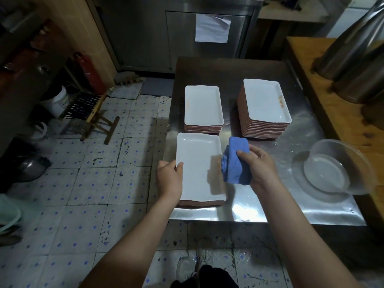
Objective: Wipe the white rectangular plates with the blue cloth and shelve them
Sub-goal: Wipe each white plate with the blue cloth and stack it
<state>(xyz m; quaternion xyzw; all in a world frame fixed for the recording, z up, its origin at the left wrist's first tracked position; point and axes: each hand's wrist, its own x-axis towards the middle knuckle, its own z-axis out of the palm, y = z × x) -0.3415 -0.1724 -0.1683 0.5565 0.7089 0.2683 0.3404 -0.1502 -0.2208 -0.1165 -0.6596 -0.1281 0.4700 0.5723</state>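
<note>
We judge the job to be in its wiping stage, with shelving not yet begun: no shelf shows anywhere, and every plate we see sits on the steel worktop [249, 210]. The near plate [197, 169] lies at the worktop's front left corner. The left grip [169, 175] pinches its left rim, thumb on top and fingers round the edge. The right grip [260, 165] is clamped on the folded blue cloth [235, 163], which hangs over the plate's right rim and throws a shadow on the white face. Behind stand a short stack [203, 106] and, to its right and well apart, a tall stack [266, 100]. We guess one is wiped and the other waiting, but nothing tells us which, so the share done stays open; with that many plates, much wiping and all the shelving remain. We cannot tell whether the cloth touches the plate or hovers just above it. A brown edge under the near plate may be its own underside or another plate beneath. The red marks on the plates are too small to read. A clear bowl [332, 171] at the right looks empty, though a film of water would not show. The metal vessels on the wooden bench at the far right are cut off by the frame.
</note>
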